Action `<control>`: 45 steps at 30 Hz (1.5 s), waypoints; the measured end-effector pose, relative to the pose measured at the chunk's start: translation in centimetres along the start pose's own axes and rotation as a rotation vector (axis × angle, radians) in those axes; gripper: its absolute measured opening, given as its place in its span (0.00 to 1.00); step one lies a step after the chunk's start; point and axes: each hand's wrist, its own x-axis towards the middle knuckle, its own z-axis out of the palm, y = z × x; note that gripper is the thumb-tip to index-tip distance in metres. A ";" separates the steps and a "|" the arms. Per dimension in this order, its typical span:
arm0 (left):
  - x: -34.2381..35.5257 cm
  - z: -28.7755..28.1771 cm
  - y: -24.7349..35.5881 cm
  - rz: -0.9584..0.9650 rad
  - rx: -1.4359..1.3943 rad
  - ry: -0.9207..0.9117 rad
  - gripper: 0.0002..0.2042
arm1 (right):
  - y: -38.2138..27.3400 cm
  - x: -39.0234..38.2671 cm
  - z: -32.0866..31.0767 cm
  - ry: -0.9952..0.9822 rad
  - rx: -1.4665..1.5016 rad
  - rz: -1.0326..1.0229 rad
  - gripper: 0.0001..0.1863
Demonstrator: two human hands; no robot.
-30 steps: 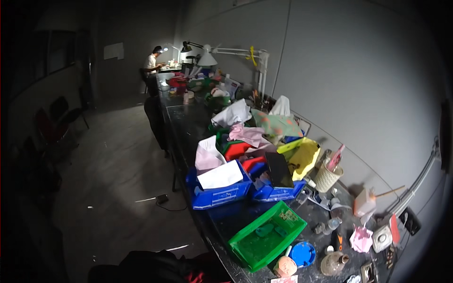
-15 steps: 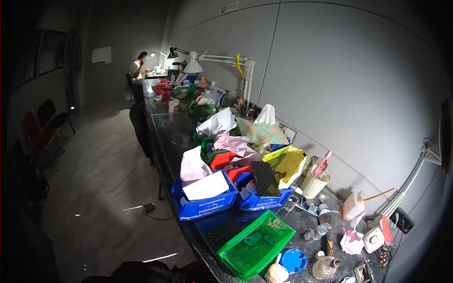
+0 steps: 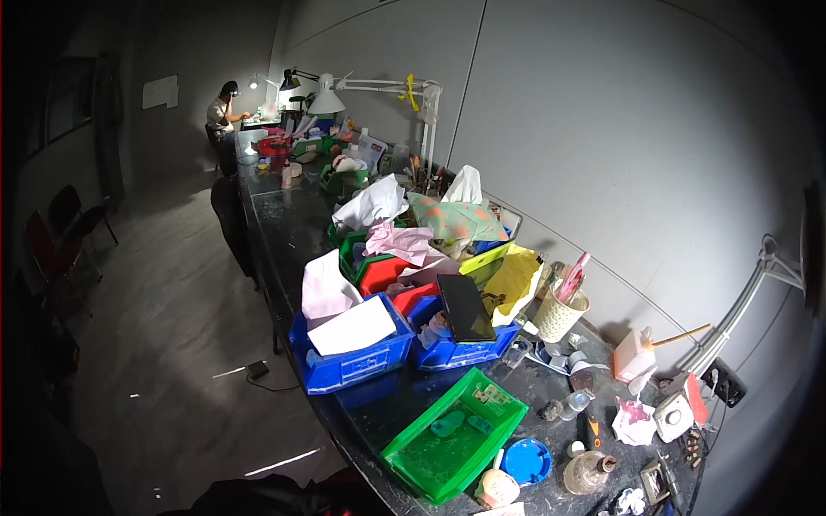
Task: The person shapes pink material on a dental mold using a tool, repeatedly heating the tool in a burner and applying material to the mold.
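Note:
Neither of my hands shows. In front of me on the dark workbench, a green tray holds small teal pieces. Beside it are a round blue lid or dish, a glass bottle and an orange-handled tool. Behind the tray stand blue bins with papers, red and green bins, a yellow bin and a dark flat device leaning on top. A woven cup of tools stands to their right.
A person sits at the far end under lit lamps. Chairs line the left side; a power adapter lies on the floor. A lamp arm and power strip are by the right wall.
The camera's view has turned slightly, so the bench and bins appear further left in the picture. The distant person's head and arm have shifted a little.

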 end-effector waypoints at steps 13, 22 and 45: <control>0.1 0.9 -2.5 -0.186 -0.056 0.034 0.18 | 0.9 -2.8 2.2 -0.024 -0.005 0.252 0.09; 0.4 -1.6 5.0 -0.109 -0.070 0.005 0.13 | -2.9 -4.4 3.6 0.274 0.353 0.491 0.12; 2.0 -0.3 3.8 -0.614 -0.098 -0.095 0.27 | -3.6 -4.8 3.9 0.438 0.528 0.152 0.07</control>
